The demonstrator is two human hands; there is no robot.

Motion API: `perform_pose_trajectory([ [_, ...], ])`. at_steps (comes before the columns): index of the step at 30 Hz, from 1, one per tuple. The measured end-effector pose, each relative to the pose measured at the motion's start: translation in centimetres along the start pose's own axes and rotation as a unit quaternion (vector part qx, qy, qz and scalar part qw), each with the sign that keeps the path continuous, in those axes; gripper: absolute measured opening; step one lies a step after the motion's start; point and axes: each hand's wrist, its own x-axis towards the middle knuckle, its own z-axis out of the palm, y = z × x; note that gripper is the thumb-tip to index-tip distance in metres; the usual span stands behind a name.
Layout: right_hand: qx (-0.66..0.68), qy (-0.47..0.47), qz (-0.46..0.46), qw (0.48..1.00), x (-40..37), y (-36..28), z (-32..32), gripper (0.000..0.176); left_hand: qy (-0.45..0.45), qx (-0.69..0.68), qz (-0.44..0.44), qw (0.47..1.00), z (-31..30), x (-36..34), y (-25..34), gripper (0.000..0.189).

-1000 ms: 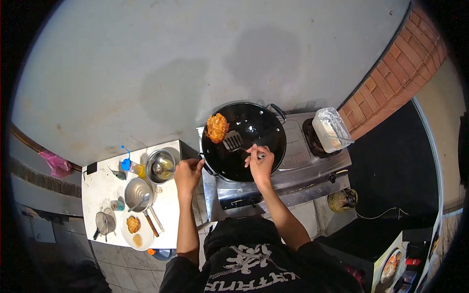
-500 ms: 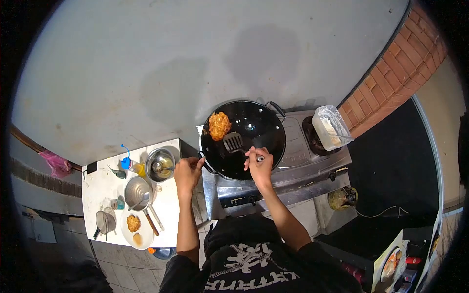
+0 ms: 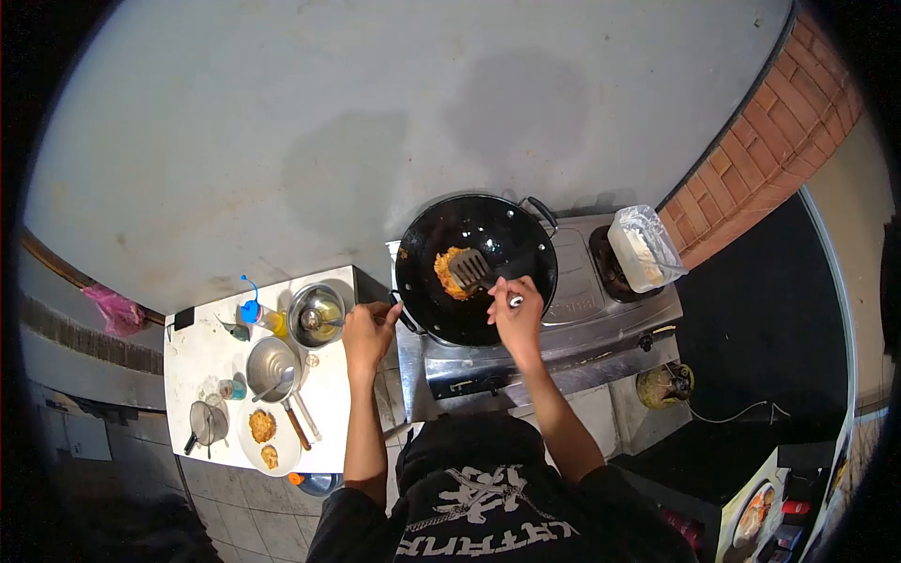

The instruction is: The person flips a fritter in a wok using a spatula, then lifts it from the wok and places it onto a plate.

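A black wok (image 3: 526,246) sits on the stove, with a golden-brown fried patty (image 3: 444,274) in it, left of the middle. My right hand (image 3: 517,314) is closed round the handle of a slotted spatula (image 3: 468,269), whose blade lies over the patty's right part and hides some of it. At the wok's left side, my left hand (image 3: 367,338) is closed with thumb and fingertips at the loop handle (image 3: 410,320), pinching it.
On the white table (image 3: 326,413) at left stand a steel bowl (image 3: 316,316), a saucepan (image 3: 272,360), a bottle (image 3: 273,322), a strainer (image 3: 208,422) and a plate (image 3: 286,456) with fried pieces. A plastic tub (image 3: 645,249) rests on the right burner of the stove (image 3: 572,352).
The patty has moved from the wok's upper left side toward its middle. The spatula has gone from beside the patty to over its right part. My left hand stays at the wok handle.
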Motion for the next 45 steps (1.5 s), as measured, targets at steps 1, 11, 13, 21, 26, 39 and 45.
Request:
perform_pose_trajectory([
  [1, -0.013, -0.005, 0.008, 1.0, 0.2, -0.8, -0.6, 0.03, -0.001, 0.003, 0.002, 1.0, -0.1, 0.0, 0.2, 0.034],
  [11, -0.278, -0.058, -0.163, 0.945, 3.3, -6.1, -5.9, 0.017, -0.005, -0.001, -0.014, 1.0, 0.5, 0.2, -0.4, 0.037],
  [13, -0.274, -0.078, -0.152, 0.946, 3.4, -6.2, -6.0, 0.019, 0.003, 0.012, -0.012, 1.0, 0.4, 0.0, 0.0, 0.034],
  [21, -0.327, -0.159, -0.151, 0.919, 3.8, -5.9, -3.9, 0.025, 0.03, 0.012, -0.003, 0.999, 1.0, 0.2, -0.8, 0.023],
  [26, -0.287, -0.141, -0.184, 0.929, 3.9, -4.5, -2.5, 0.03, 0.028, 0.014, -0.011, 0.999, 0.8, 0.0, -0.5, 0.022],
  [39, -0.226, -0.008, -0.169, 0.959, 1.1, -1.7, -0.4, 0.033, 0.019, 0.006, 0.001, 1.0, 0.6, 0.5, -0.7, 0.025],
  [45, -0.191, 0.019, -0.12, 0.974, 0.4, -0.9, -0.3, 0.029, 0.01, 0.002, 0.003, 1.0, 0.7, 0.7, -1.2, 0.025],
])
